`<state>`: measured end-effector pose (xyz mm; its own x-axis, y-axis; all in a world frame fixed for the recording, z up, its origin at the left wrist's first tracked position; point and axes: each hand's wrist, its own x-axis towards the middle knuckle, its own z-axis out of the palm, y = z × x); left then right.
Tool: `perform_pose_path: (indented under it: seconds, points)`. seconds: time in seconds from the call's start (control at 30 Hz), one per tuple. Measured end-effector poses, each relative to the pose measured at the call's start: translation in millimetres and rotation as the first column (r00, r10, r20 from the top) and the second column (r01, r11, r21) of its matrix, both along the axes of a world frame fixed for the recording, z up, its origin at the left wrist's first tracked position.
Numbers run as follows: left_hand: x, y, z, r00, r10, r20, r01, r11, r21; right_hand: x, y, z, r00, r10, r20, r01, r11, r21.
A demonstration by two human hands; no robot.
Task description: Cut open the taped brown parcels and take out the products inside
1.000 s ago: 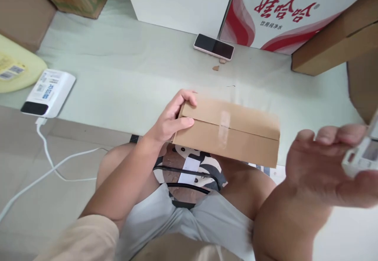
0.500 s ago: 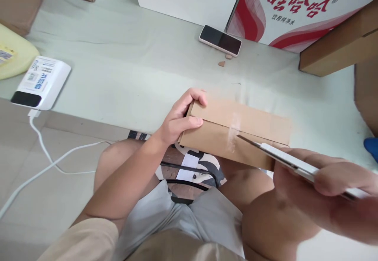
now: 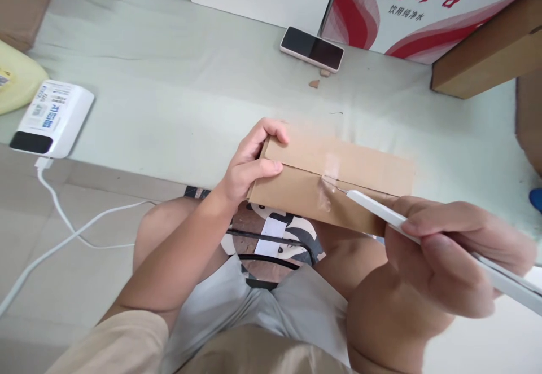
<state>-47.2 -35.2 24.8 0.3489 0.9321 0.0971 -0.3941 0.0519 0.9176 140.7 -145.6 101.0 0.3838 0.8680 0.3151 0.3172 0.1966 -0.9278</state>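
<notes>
My left hand (image 3: pixel 254 159) grips the left end of a small cardboard box (image 3: pixel 364 162), thumb on the near flap and fingers over the far side. A strip of clear tape (image 3: pixel 331 165) crosses the seam between the two flaps, near the middle. In my right hand (image 3: pixel 449 250) is a white utility knife (image 3: pixel 372 207), held between thumb and fingers. Its thin blade points left, with the tip at the tape on the seam. The box is held tilted above my lap, at the near edge of the table.
A phone (image 3: pixel 312 49) lies on the pale green tabletop (image 3: pixel 169 80), with cardboard scraps (image 3: pixel 314 84) beside it. At left are a white plugged-in device (image 3: pixel 55 117) and a yellow bottle (image 3: pixel 19 78). A red-and-white carton (image 3: pixel 406 18) and a brown box (image 3: pixel 486 58) stand behind.
The knife has turned in my right hand, and its tip has moved left onto the tape at the seam. The tape looks wrinkled there now. My left hand keeps its grip on the box.
</notes>
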Motion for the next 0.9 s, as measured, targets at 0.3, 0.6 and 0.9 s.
perform_pose_path:
  seconds: [0.3, 0.6, 0.9]
  points:
    - [1, -1, 0.3, 1.0, -0.01, 0.004, 0.01, 1.0, -0.026, -4, 0, 5.1, 0.994, -0.056, -0.089, 0.059, 0.998, 0.034]
    - [0, -3, 2.6, 1.0, 0.019, -0.021, -0.019, 1.0, -0.019, -3, -2, 4.0, 0.994, -0.057, -0.096, 0.056, 0.998, -0.007]
    - [-1, -7, 3.3, 1.0, 0.0, -0.028, -0.001, 1.0, -0.02, 6, -3, 3.7, 0.967, 0.182, 0.176, -0.175, 0.983, -0.059]
